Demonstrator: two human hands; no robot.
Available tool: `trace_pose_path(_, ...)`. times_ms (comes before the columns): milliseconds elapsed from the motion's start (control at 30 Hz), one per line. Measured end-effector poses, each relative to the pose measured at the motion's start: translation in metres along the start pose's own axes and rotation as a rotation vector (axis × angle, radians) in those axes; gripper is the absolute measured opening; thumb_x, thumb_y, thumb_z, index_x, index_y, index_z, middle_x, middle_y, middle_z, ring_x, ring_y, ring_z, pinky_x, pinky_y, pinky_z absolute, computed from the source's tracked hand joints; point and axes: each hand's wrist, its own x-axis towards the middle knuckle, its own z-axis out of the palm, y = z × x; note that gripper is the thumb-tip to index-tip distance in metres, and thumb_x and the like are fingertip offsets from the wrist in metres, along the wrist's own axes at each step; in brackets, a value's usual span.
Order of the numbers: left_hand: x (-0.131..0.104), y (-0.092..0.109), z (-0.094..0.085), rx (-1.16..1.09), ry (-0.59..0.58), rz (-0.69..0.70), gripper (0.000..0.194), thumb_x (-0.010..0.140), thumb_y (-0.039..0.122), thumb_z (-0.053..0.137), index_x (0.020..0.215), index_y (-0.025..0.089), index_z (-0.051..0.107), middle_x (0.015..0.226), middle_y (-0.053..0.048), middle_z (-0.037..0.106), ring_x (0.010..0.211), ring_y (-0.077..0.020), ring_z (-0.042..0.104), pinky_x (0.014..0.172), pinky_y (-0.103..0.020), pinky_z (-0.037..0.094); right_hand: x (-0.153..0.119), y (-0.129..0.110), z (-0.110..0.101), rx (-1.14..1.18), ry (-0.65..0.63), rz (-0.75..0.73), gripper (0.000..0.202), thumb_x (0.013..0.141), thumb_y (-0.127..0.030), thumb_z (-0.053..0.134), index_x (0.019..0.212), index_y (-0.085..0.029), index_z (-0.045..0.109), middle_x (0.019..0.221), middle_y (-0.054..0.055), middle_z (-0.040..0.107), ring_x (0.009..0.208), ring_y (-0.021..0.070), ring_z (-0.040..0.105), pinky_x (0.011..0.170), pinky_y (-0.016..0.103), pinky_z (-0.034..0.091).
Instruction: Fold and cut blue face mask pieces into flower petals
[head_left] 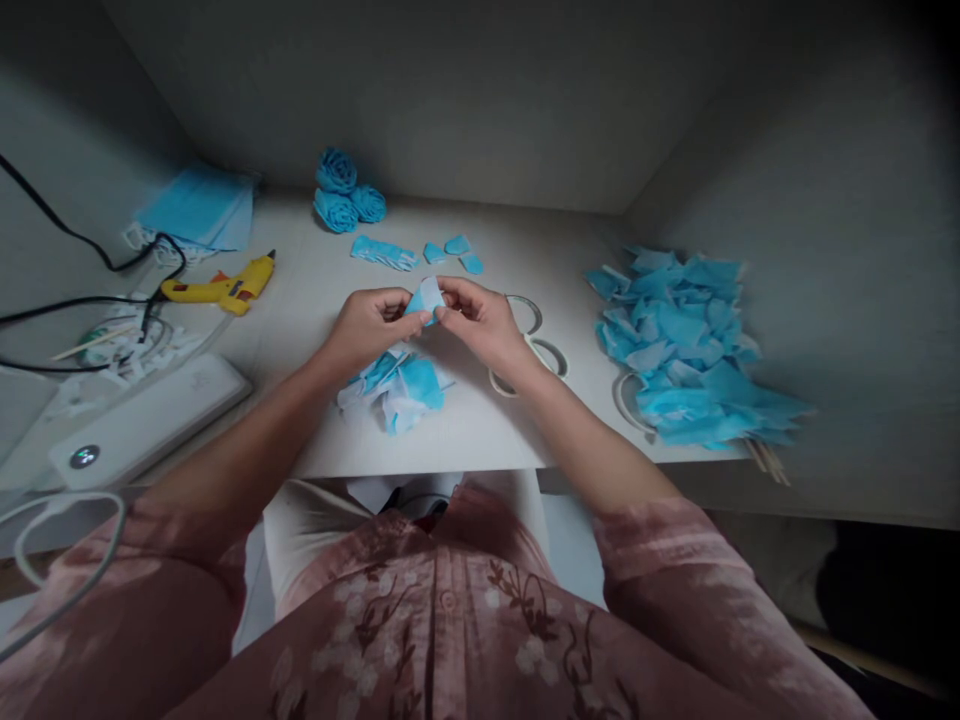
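Note:
A small blue-and-white fabric piece [426,297] is pinched between my two hands above the middle of the desk. My left hand [373,325] grips its left side, thumb along the lower edge. On the other side my right hand [484,318] closes its fingers on the right edge. Below the hands lies a loose heap of blue and white pieces [409,393]. Just beyond are three small folded blue pieces [457,248] and a row of blue pieces [384,253]. Rolls of tape [551,355] sit partly behind my right forearm.
Three blue fabric roses [337,190] stand at the back. To the left are a stack of blue masks [199,210], a yellow glue gun [225,285], black cables [90,300] and a white power bank [150,420]. A big blue heap [682,340] covers thin sticks [766,460] on the right.

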Motion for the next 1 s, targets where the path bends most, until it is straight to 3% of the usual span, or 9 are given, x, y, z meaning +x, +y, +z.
trace_pose_path(300,0.0,0.006,0.0,-0.035,-0.021,-0.07,0.024,0.071,0.038,0.073,0.063,0.018,0.063,0.059,0.0,0.063,0.052,-0.0087,0.052,0.052,-0.02,0.04,-0.001,-0.008,-0.005,0.037,-0.033,0.03,0.036,0.086,-0.05,0.07,0.107,-0.022,0.075,0.105,0.004,0.074,0.102,0.019,0.068,0.089,0.032,0.054)
trace_pose_path(600,-0.003,0.001,0.001,0.042,-0.114,-0.028,0.024,0.073,0.036,0.07,0.061,0.017,0.063,0.056,0.001,0.061,0.054,-0.0086,0.051,0.055,-0.021,0.038,-0.002,-0.015,-0.002,-0.014,-0.017,0.035,0.035,0.079,-0.053,0.075,0.078,-0.02,0.063,0.074,-0.002,0.062,0.072,0.0124,0.054,0.07,0.027,0.046)
trace_pose_path(867,-0.001,0.002,0.0,-0.007,-0.133,-0.05,0.03,0.073,0.042,0.076,0.062,0.017,0.064,0.058,0.0,0.063,0.053,-0.0086,0.052,0.055,-0.021,0.041,0.0,-0.01,-0.004,0.012,-0.02,0.0,0.035,0.081,-0.054,0.073,0.081,-0.02,0.065,0.076,-0.002,0.061,0.074,0.0128,0.054,0.071,0.027,0.047)
trace_pose_path(1000,-0.001,0.003,-0.001,0.004,-0.135,-0.047,0.031,0.073,0.041,0.076,0.061,0.016,0.064,0.057,0.0,0.063,0.052,-0.0078,0.052,0.055,-0.02,0.04,0.001,-0.009,-0.004,-0.02,0.012,-0.057,0.024,0.084,-0.044,0.071,0.089,-0.02,0.069,0.081,-0.001,0.066,0.076,0.0127,0.058,0.073,0.027,0.049)
